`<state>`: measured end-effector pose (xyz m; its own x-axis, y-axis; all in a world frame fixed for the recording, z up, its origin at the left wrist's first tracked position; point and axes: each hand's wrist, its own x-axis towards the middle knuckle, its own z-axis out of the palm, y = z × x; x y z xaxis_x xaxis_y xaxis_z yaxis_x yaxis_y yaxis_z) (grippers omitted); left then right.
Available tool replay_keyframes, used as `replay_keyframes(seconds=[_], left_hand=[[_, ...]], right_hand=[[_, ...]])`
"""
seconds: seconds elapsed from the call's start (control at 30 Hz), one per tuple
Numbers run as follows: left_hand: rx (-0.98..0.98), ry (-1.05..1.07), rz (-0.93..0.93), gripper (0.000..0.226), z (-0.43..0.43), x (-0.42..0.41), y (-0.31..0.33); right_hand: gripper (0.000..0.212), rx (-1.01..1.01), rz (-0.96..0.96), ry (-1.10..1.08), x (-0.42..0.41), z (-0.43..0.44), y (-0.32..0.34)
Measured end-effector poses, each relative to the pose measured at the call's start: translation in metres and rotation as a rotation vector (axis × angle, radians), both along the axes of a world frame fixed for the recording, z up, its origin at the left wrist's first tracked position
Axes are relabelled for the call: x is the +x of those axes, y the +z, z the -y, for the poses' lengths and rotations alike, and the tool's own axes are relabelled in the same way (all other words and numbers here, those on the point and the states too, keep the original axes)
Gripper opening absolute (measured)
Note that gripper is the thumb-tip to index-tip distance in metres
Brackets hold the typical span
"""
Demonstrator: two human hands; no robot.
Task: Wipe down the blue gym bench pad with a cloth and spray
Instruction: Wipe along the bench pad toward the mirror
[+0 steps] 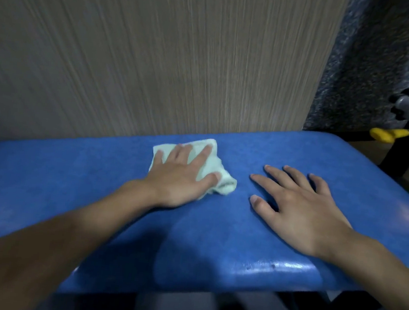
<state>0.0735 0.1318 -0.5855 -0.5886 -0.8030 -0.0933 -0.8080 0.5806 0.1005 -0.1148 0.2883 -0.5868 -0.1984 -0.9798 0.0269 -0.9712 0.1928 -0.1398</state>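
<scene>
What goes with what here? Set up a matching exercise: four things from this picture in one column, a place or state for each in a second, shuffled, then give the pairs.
Column one:
1. left hand
2. right hand
3. cloth
4. yellow handles

Column two:
A. beyond the far right end of the bench pad
B. pale green, crumpled under a palm
C. flat on bare blue padding, fingers spread
D. pressing down on the cloth

Pairs: 1-D, 2-C, 3-B, 4-A
</scene>
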Motion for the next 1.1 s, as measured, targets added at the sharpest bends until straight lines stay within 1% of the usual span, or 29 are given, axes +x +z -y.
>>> replay_keyframes(seconds=[0.03,0.1,0.17,0.23,0.3,0.37,0.43,0.47,0.53,0.67,0.8,0.9,0.93,1.0,1.1], left_hand=[[0.002,-0.041,0.009,0.088,-0.026,0.010,0.000],[-0.026,-0.085,0.009,0.091,-0.079,0.033,-0.001],[-0.104,-0.118,0.021,0.092,-0.119,0.055,-0.002],[-0.174,-0.141,0.050,0.094,-0.136,0.067,-0.005],[-0.188,-0.100,0.019,0.098,-0.135,0.067,-0.007],[-0.145,-0.029,-0.004,0.099,-0.119,0.057,-0.008],[-0.050,0.017,0.006,0.097,-0.088,0.047,-0.005],[-0.020,0.032,0.011,0.091,-0.069,0.043,-0.002],[-0.025,0.066,0.001,0.081,-0.019,0.037,-0.003],[-0.047,0.129,-0.032,0.087,0.069,0.019,-0.002],[-0.044,0.126,-0.050,0.080,0.095,0.010,0.001],[-0.029,0.101,-0.022,0.088,0.073,0.016,-0.001],[-0.020,0.078,-0.015,0.087,0.059,0.021,-0.001],[-0.010,0.010,0.001,0.084,0.018,0.032,0.000],[-0.042,-0.087,0.039,0.093,-0.054,0.057,-0.002]], right_hand=[[0.081,-0.001,0.005,-0.004,0.000,0.000,0.000],[0.074,0.005,0.013,-0.009,0.001,-0.001,0.001],[0.067,0.022,-0.001,-0.009,0.002,0.000,0.008],[0.059,-0.022,-0.023,-0.004,0.004,0.008,0.013],[0.054,-0.083,0.018,0.013,0.010,0.021,0.015],[0.054,-0.044,0.073,0.032,0.017,0.033,0.011],[0.054,0.010,0.049,0.039,0.019,0.040,0.005],[0.055,0.019,0.037,0.038,0.020,0.039,0.001],[0.056,0.018,0.028,0.039,0.019,0.039,-0.001],[0.059,0.007,0.023,0.031,0.018,0.038,-0.003],[0.058,-0.008,0.023,0.028,0.019,0.039,-0.003],[0.060,-0.010,0.030,0.027,0.019,0.039,-0.003],[0.061,-0.010,0.030,0.028,0.019,0.039,-0.003],[0.060,-0.011,0.029,0.024,0.019,0.039,-0.003],[0.060,-0.011,0.033,0.021,0.020,0.039,-0.001]])
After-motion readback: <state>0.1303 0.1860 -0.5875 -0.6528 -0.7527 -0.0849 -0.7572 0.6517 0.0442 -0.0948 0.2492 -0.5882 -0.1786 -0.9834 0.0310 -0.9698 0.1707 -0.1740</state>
